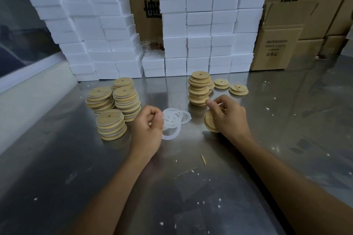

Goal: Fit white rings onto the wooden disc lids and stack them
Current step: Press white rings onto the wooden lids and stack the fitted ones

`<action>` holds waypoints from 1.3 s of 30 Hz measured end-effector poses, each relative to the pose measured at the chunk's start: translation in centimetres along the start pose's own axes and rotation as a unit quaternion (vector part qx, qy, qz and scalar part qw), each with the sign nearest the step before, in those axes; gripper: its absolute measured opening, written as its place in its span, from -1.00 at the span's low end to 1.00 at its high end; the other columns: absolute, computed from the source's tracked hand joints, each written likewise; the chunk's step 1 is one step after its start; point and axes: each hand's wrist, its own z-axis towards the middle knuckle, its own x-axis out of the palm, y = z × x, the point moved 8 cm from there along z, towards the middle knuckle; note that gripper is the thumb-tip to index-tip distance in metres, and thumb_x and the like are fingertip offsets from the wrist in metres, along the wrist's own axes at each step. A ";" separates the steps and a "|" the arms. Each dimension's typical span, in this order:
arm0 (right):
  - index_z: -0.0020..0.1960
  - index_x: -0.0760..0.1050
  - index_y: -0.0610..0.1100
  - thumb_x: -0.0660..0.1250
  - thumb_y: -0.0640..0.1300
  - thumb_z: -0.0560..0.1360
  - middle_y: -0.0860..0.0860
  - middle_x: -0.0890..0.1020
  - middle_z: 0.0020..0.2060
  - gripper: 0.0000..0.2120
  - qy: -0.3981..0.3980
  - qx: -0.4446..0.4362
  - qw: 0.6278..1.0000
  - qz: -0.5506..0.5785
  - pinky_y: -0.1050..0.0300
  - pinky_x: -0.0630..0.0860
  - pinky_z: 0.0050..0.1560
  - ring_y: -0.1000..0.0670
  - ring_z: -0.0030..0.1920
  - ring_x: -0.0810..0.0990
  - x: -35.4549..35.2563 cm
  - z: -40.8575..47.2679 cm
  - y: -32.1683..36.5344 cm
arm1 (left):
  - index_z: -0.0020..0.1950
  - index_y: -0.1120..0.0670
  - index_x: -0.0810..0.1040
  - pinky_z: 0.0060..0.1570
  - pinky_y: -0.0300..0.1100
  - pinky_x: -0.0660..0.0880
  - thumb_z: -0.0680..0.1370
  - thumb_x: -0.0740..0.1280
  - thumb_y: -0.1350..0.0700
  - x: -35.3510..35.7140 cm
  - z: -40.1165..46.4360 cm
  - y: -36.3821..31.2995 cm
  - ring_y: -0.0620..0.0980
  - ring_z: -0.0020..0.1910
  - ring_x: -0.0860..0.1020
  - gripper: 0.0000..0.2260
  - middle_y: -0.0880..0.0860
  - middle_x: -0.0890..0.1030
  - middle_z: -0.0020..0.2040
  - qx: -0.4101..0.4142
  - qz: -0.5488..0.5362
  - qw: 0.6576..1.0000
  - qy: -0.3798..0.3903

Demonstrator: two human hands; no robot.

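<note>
My left hand (148, 129) is curled beside a small pile of white rings (174, 120) on the steel table and pinches one ring at its edge. My right hand (228, 116) grips a wooden disc lid (209, 123), held tilted just above the table, with a thin white ring between its fingers. Stacks of lids with white rings fitted stand at the left (111, 125), (127, 103), (99, 100). A tall stack of bare wooden lids (198, 88) rises just beyond my right hand.
Loose lids (221, 84), (238, 89) lie behind the bare stack. A wall of white foam boxes (200, 44) and brown cartons (277, 44) closes off the back of the table (191, 187). White crumbs and a wood splinter (203, 159) lie scattered near my forearms.
</note>
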 end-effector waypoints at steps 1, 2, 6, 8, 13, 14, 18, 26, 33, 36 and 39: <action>-0.09 0.55 -0.03 0.35 0.12 0.55 0.11 0.62 -0.23 -0.78 -0.001 0.000 1.000 0.018 0.26 0.50 -0.31 0.11 -0.18 0.60 0.0 0.0 0.0 | -0.19 0.10 0.47 -0.47 -0.20 0.32 0.62 0.24 0.25 0.3 -0.1 0.4 -0.10 -0.48 0.38 -0.82 0.01 0.48 -0.38 -0.036 -0.052 0.998 0.015; -0.07 0.54 -0.01 0.36 0.08 0.56 0.13 0.61 -0.21 -0.84 0.004 0.000 0.999 0.038 0.33 0.49 -0.37 0.12 -0.19 0.60 0.1 0.0 0.1 | -0.18 0.12 0.49 -0.53 -0.24 0.28 0.62 0.25 0.25 0.7 -0.2 0.8 -0.12 -0.53 0.35 -0.82 0.01 0.49 -0.39 -0.069 -0.102 0.992 0.031; 0.06 0.50 -0.03 0.32 -0.13 0.61 0.02 0.58 -0.04 -0.96 0.050 0.010 0.991 0.126 0.05 0.64 -0.42 -0.08 -0.24 0.66 1.0 -0.4 0.4 | -0.06 0.16 0.56 -0.57 -0.29 0.30 0.59 0.28 0.33 1.8 -0.7 0.9 -0.10 -0.51 0.42 -0.88 0.03 0.64 -0.29 -0.115 -0.184 0.973 0.084; 0.08 0.50 -0.06 0.29 -0.22 0.62 -0.04 0.55 0.02 -0.91 0.057 0.013 0.984 0.166 -0.02 0.68 -0.35 -0.07 -0.19 0.68 1.6 -0.8 0.9 | -0.01 0.16 0.58 -0.54 -0.29 0.33 0.57 0.30 0.33 1.9 -0.6 0.8 -0.12 -0.44 0.48 -0.89 0.05 0.70 -0.21 -0.112 -0.187 0.971 0.098; -0.06 0.60 -0.13 0.25 -0.34 0.60 -0.15 0.67 -0.09 -0.80 0.098 -0.004 0.982 0.161 -0.10 0.68 -0.14 -0.13 -0.09 0.67 3.7 -2.1 2.5 | -0.11 0.12 0.63 -0.50 -0.27 0.39 0.55 0.36 0.28 1.8 -0.6 1.0 0.03 -0.34 0.51 -0.90 0.11 0.72 -0.14 -0.107 -0.179 0.971 0.114; -0.06 0.63 -0.16 0.26 -0.32 0.59 -0.13 0.68 -0.10 -0.81 0.107 -0.001 0.979 0.171 -0.15 0.67 -0.07 -0.18 -0.05 0.66 4.0 -2.3 2.6 | -0.14 0.09 0.65 -0.50 -0.26 0.40 0.54 0.37 0.26 1.8 -0.6 1.1 0.09 -0.36 0.48 -0.88 0.12 0.71 -0.15 -0.104 -0.175 0.973 0.110; -0.08 0.65 -0.19 0.38 -0.16 0.57 -0.10 0.67 -0.15 -0.87 0.157 0.010 0.959 0.234 -0.18 0.69 -0.13 -0.16 -0.06 0.67 4.7 -2.9 3.2 | -0.22 -0.01 0.66 -0.47 -0.19 0.47 0.51 0.43 0.18 1.3 -0.5 1.3 0.07 -0.42 0.53 -0.86 0.07 0.68 -0.27 -0.102 -0.140 0.982 0.069; -0.07 0.54 -0.08 0.34 -0.14 0.60 0.08 0.66 -0.22 -0.93 0.163 -0.099 0.969 0.159 0.31 0.54 -0.26 0.15 -0.20 0.65 5.1 -3.5 4.3 | -0.17 0.15 0.57 -0.44 -0.18 0.58 0.54 0.40 0.21 2.1 -0.8 1.7 -0.04 -0.27 0.67 -0.91 0.07 0.68 -0.19 -0.141 -0.150 0.977 0.057; -0.04 0.61 -0.13 0.39 -0.16 0.57 0.07 0.70 -0.19 -0.95 0.117 -0.113 0.975 0.152 0.14 0.60 -0.12 0.10 -0.13 0.68 4.5 -3.4 4.6 | -0.20 0.18 0.55 -0.40 -0.23 0.59 0.53 0.40 0.29 1.5 -0.9 1.0 0.02 -0.26 0.69 -0.88 0.05 0.68 -0.26 -0.119 -0.162 0.979 -0.020; -0.04 0.63 -0.17 0.43 -0.19 0.54 0.04 0.71 -0.18 -0.95 0.105 -0.122 0.975 0.150 0.14 0.61 -0.11 0.07 -0.14 0.69 4.2 -3.5 4.9 | -0.21 0.15 0.55 -0.35 -0.27 0.59 0.52 0.39 0.31 1.3 -0.7 0.6 -0.04 -0.24 0.69 -0.87 -0.02 0.68 -0.32 -0.088 -0.150 0.984 -0.025; -0.03 0.63 -0.21 0.43 -0.21 0.53 0.00 0.71 -0.17 -0.94 0.109 -0.122 0.975 0.150 0.06 0.66 -0.14 0.04 -0.14 0.70 4.2 -3.6 5.1 | -0.22 0.13 0.55 -0.33 -0.26 0.59 0.52 0.39 0.31 1.1 -0.4 0.7 -0.05 -0.22 0.69 -0.85 -0.03 0.68 -0.31 -0.077 -0.141 0.987 -0.018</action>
